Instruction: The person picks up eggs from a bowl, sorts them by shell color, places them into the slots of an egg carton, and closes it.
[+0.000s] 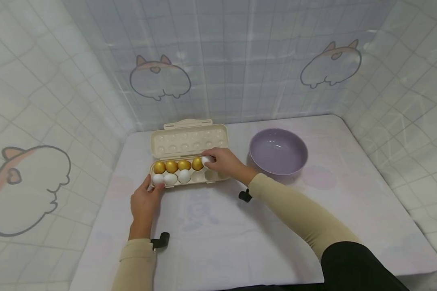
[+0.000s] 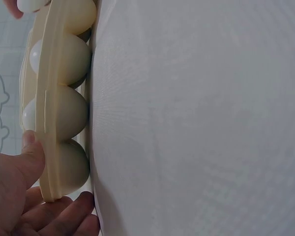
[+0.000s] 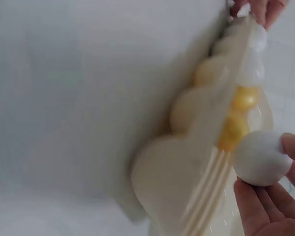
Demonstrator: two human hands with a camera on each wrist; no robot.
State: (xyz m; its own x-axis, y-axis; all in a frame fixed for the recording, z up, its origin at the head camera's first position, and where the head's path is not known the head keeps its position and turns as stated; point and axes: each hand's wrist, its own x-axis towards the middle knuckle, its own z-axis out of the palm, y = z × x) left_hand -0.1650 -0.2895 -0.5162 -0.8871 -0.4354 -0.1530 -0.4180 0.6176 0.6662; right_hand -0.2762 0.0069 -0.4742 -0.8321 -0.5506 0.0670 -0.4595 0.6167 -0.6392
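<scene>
A cream egg carton point(image 1: 197, 176) lies with its lid raised at the back. Several gold eggs point(image 1: 171, 166) fill the left part of its back row, and three white eggs point(image 1: 170, 179) sit at the left of the front row. Between thumb and fingertips my right hand point(image 1: 227, 162) pinches another white egg point(image 3: 260, 158), just right of the last gold egg and over the carton. My left hand point(image 1: 145, 204) grips the carton's front left corner; in the left wrist view its thumb presses the rim while the fingers lie below.
To the right of the carton stands a round purple bowl point(image 1: 278, 155), close beyond my right wrist. A pale cloth point(image 1: 200, 250) covers the table. Curtains with printed cartoon animals point(image 1: 160, 79) hang behind and at both sides.
</scene>
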